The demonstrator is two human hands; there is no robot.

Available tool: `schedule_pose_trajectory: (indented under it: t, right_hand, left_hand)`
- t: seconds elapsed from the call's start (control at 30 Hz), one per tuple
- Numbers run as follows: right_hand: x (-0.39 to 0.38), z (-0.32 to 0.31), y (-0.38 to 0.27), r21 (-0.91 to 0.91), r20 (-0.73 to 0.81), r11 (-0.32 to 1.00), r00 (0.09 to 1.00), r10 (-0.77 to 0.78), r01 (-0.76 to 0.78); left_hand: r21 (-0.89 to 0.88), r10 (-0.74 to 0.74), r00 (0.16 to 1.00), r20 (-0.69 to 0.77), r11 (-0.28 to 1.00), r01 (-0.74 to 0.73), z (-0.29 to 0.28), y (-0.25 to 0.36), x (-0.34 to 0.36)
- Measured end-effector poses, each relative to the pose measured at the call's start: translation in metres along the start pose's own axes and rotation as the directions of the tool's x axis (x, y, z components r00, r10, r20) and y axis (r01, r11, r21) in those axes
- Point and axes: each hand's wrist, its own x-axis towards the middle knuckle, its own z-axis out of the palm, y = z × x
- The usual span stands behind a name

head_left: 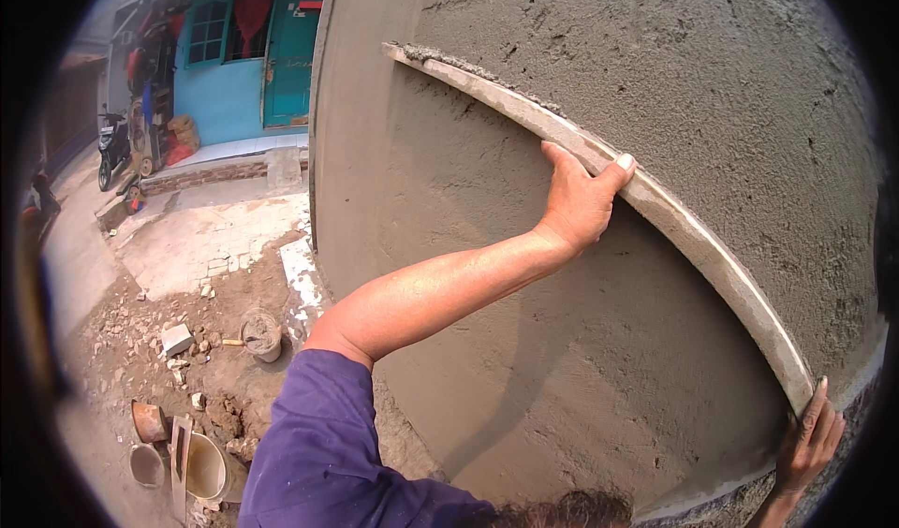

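A long pale straightedge [698, 233] lies across a wall of wet grey plaster [712, 88], running from upper middle to lower right, with loose mortar along its upper-left edge. My left hand [576, 200] grips it near the middle, thumb on its face and arm stretched up from a purple sleeve. My right hand [810, 439] holds its lower right end. The plaster below the straightedge looks smoother than the rough surface above it.
At the left, rubble and a pale block [176, 340] lie on the ground with a mortar bucket [262, 339], several other containers [148, 420] and a wooden float [180, 472]. Beyond stand a scooter [112, 149] and a blue house front [215, 102] with a raised step.
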Motion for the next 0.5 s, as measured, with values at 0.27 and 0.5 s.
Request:
schedule_pose_trajectory:
  t: [0.27,0.5]
  right_hand:
    - [-0.01,0.015,0.011,-0.032,-0.004,0.989,0.99,0.142,-0.142]
    - [0.067,0.028,0.04,-0.023,-0.152,0.977,0.967,0.206,-0.212]
  left_hand:
    - [0.216,0.175,0.983,-0.045,0.963,-0.162,0.025,0.021,0.033]
    - [0.196,0.286,0.958,-0.006,0.94,-0.279,0.056,0.126,0.147]
